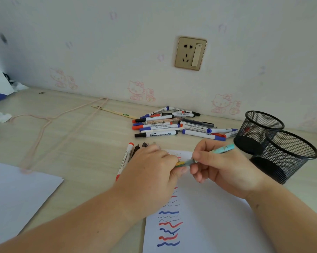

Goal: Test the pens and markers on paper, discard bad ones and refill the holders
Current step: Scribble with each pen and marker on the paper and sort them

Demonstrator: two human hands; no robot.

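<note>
Over the test paper (199, 216), teal pen (224, 149) lies slanted, tail up-right toward mesh holders (289, 154), tip down-left. Right hand (225, 168) fingers pinch barrel; left hand (150, 172) fingertips pinch the tip end, likely its cap.

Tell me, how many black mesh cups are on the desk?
2. One mesh cup stands by the wall on the right; the other mesh cup stands just in front of it, nearer the person. None seem hidden.
</note>
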